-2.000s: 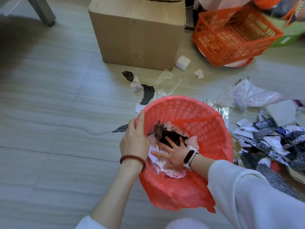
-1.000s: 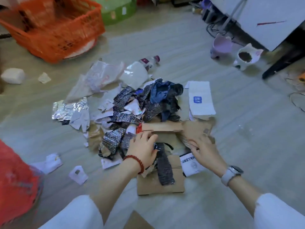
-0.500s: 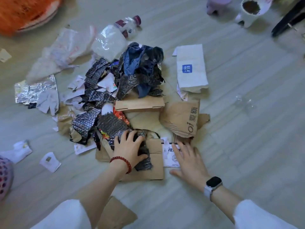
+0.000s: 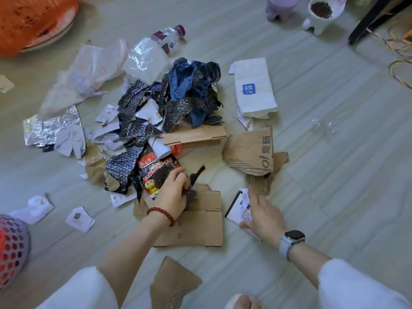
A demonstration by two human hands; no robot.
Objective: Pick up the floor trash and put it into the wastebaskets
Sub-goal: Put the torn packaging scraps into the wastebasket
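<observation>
Head view, read left to right. At the left edge, the perforated red wastebasket [image 4: 10, 246] stands apart from the litter, so each handful must be carried across to it. Small white paper scraps [image 4: 79, 219] lie between it and the main heap; crumpled silver foil [image 4: 50, 128] and a clear plastic bag [image 4: 89, 72] lie farther up the floor [image 4: 345, 175]. The heap of dark patterned wrapper pieces [image 4: 133, 130] occupies the centre, with a crushed plastic bottle [image 4: 165, 39] at its far side.

The left hand [image 4: 172, 192], a red bead bracelet at its wrist, has its fingers curled around a dark crumpled wrapper [image 4: 191, 194] at the near edge of the heap, beside a red snack packet [image 4: 153, 168] and above a flat cardboard piece [image 4: 200, 221]. The curled grip probably serves to bunch loose pieces into one handful.

The right hand [image 4: 263, 216], a watch at its wrist, lies with fingers extended and unclenched on a white printed card [image 4: 237, 208], fingertips reaching a torn brown cardboard strip [image 4: 258, 184]; it grips nothing, and appears placed to slide these flat pieces together. Beyond lie a printed brown paper bag [image 4: 252, 150] and a white folded bag [image 4: 254, 88]. Most of the trash is not yet binned.
</observation>
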